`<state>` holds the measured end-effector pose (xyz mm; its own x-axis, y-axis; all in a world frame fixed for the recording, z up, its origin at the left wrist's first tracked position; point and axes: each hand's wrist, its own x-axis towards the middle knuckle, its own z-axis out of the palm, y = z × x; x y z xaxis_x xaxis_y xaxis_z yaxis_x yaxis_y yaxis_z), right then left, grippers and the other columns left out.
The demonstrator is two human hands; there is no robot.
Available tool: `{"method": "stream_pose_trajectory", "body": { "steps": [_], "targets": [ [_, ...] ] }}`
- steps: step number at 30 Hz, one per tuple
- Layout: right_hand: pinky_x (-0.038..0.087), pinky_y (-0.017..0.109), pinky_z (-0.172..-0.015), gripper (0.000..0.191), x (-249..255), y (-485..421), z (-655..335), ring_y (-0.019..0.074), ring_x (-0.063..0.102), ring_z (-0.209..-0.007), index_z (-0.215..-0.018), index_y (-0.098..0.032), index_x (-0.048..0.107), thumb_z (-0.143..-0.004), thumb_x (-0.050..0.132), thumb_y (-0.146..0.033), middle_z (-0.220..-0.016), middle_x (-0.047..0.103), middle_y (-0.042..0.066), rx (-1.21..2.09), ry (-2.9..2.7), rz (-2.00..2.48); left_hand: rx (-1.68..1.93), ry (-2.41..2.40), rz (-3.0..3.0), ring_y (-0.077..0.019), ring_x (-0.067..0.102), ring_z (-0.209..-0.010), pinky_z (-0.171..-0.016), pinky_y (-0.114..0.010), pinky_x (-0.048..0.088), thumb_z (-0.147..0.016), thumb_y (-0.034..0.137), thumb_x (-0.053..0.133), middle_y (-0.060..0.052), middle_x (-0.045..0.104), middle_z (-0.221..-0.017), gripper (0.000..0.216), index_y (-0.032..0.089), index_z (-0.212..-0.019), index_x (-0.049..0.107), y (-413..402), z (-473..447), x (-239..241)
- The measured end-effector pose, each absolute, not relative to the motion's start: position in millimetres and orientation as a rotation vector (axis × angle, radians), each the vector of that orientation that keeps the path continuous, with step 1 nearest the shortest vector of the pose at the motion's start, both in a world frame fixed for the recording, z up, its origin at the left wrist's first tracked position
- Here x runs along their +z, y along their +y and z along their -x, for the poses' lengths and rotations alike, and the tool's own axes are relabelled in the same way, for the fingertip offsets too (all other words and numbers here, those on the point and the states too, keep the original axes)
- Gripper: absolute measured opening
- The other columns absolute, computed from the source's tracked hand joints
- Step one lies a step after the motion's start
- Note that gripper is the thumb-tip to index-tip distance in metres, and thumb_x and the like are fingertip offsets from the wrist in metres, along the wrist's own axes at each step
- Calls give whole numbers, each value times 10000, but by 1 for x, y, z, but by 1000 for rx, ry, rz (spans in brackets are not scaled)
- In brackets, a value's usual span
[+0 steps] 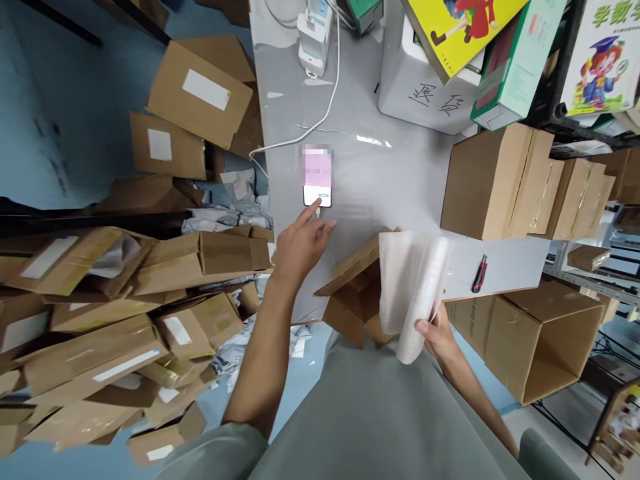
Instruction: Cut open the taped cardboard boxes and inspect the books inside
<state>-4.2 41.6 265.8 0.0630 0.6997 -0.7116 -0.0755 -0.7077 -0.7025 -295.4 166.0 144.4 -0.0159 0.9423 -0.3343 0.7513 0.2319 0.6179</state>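
My left hand point(300, 243) reaches over the grey table point(400, 180), its forefinger stretched out and touching the lower edge of a phone point(317, 177) that lies flat with its screen lit. A white cable runs from the phone to a charger block point(314, 33) at the back. My right hand point(440, 333) is closed around a roll of white foam wrap point(413, 287), held upright over an open cardboard box point(357, 287) at the table's near edge.
Sealed cardboard boxes point(505, 180) stand on the table's right side, a white bin point(425, 80) and picture books behind them. A red box cutter point(479, 273) lies near the edge. Labelled parcels point(125, 320) are heaped on the floor at left; an open carton point(540, 347) sits lower right.
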Motion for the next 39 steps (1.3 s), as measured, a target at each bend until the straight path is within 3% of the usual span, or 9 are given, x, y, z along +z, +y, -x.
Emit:
{"method": "stream_pose_trajectory", "body": {
  "steps": [5,12,18,23,27,29,32,35,39],
  "targets": [
    [603,406,-857,867,266,40,7,303,687,-1015,-1361,-296,731,-646,992,-710,-1147,754,63,1683,-643,1782,-44,1677,-1662,-356,797,-1055,-894,-509,598,-1144,499,467,-71,342,-1864,463,221,-919,761,188,286,102],
    [600,417,-841,843,266,42,6,297,677,-963,-1334,-296,736,-663,962,-752,-1099,745,62,1681,-698,1801,-114,1664,-1647,-404,779,-1155,-945,-549,605,-1150,519,428,-74,324,-1872,511,208,-1014,811,193,285,78],
    [611,450,-863,861,265,42,2,319,682,-993,-1351,-291,735,-664,962,-756,-1118,745,72,1672,-739,1789,-53,1665,-1614,-395,784,-1149,-932,-532,609,-1139,473,498,-69,344,-1864,430,209,-940,774,195,284,76],
    [626,486,-909,878,264,42,-2,345,705,-1058,-1371,-296,716,-667,967,-757,-1152,756,79,1671,-729,1765,263,1754,-1595,-328,809,-1062,-928,-486,617,-1134,457,543,-78,517,-1771,403,226,-850,713,172,294,128],
    [628,494,-951,834,262,44,-6,355,715,-1120,-1358,-298,705,-691,963,-729,-1214,766,82,1679,-714,1764,748,1854,-1518,-232,820,-1037,-904,-376,635,-1158,428,530,-70,784,-1471,379,236,-903,734,133,288,206],
    [626,496,-975,833,263,45,-7,356,713,-1158,-1368,-303,692,-701,954,-727,-1259,762,85,1665,-729,1756,910,1789,-1459,-204,827,-1041,-877,-333,649,-1164,395,537,-56,842,-1331,340,242,-953,755,113,272,241],
    [623,501,-1000,835,267,48,-10,358,708,-1190,-1367,-299,668,-705,948,-724,-1281,756,89,1654,-782,1734,935,1513,-1416,-217,814,-1204,-953,-337,673,-1164,388,554,-64,827,-1373,257,258,-1170,775,86,237,273],
    [620,508,-1025,853,273,51,-13,355,704,-1202,-1370,-282,648,-704,946,-725,-1299,749,95,1640,-877,1696,914,1343,-1425,-259,722,-1417,-1105,-410,650,-1152,434,582,-109,736,-1543,331,259,-1398,718,64,197,283],
    [610,506,-1066,887,277,51,-22,354,690,-1240,-1391,-266,641,-697,944,-729,-1333,740,98,1621,-962,1653,945,1379,-1443,-270,689,-1460,-1197,-460,598,-1159,464,555,-125,709,-1576,401,260,-1479,686,49,173,279]
  ]
}}
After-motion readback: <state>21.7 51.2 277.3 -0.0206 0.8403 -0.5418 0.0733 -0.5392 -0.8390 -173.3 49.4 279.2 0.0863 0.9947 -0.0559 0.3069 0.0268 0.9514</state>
